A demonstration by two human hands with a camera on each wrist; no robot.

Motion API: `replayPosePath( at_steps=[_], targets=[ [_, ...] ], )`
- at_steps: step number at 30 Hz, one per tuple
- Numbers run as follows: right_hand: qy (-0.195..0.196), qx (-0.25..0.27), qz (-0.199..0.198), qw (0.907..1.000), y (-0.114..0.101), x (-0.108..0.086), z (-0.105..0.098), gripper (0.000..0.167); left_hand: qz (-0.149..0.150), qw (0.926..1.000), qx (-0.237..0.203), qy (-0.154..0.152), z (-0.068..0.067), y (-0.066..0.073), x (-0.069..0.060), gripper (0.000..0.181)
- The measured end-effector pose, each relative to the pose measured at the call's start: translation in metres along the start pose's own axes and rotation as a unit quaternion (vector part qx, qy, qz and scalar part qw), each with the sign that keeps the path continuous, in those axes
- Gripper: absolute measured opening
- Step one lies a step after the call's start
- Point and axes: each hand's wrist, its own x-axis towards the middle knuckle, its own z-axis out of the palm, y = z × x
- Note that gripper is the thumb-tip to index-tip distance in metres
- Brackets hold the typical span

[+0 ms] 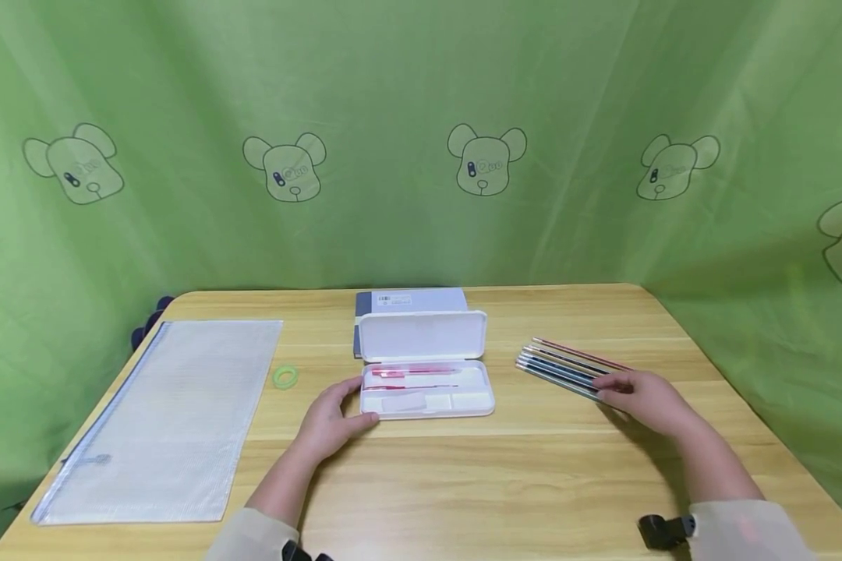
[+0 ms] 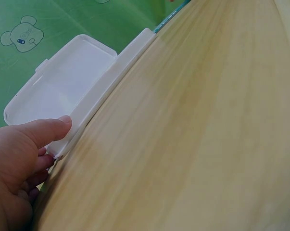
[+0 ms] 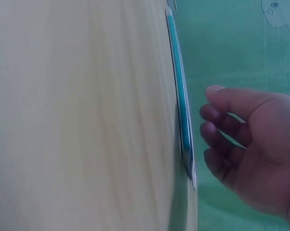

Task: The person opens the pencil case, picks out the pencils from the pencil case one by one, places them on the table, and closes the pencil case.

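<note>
A white pencil case lies with its lid raised at the middle of the table. Inside are a red pen, a thin red stick like a refill, and a pale block. My left hand grips the case's left end, its thumb along the front edge and the fingers curled at the side. Over the near ends of several pencils, dark, teal and red, hovers my right hand. In the right wrist view its loosely bent fingers stand apart from the pencils.
A clear mesh zip pouch lies flat at the left. Between pouch and case sits a green ring. Behind the lid is a blue-white book. A green curtain hangs along the table's back and sides.
</note>
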Motion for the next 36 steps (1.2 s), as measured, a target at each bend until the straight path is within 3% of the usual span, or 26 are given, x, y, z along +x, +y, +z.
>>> replayPosePath(
  at_steps=[10, 22, 29, 36],
  targets=[
    [0.047, 0.086, -0.012, 0.9952, -0.044, 0.031, 0.017, 0.034, -0.003, 1.0, 0.0, 0.002, 0.0, -0.002, 0.0, 0.07],
    [0.067, 0.209, -0.002, 0.9757, -0.106, 0.078, 0.037, 0.041, 0.0, 1.0, -0.001, 0.005, 0.001, -0.003, 0.0, 0.071],
    [0.064, 0.267, 0.019, 0.9613, -0.126, 0.1, 0.039, 0.045, 0.001, 1.0, -0.005, 0.003, 0.002, -0.004, 0.001, 0.07],
    [0.056, 0.271, 0.022, 0.9608, -0.132, 0.112, 0.041, 0.048, 0.003, 1.0, -0.001, 0.004, 0.001, -0.003, 0.002, 0.07]
  ],
)
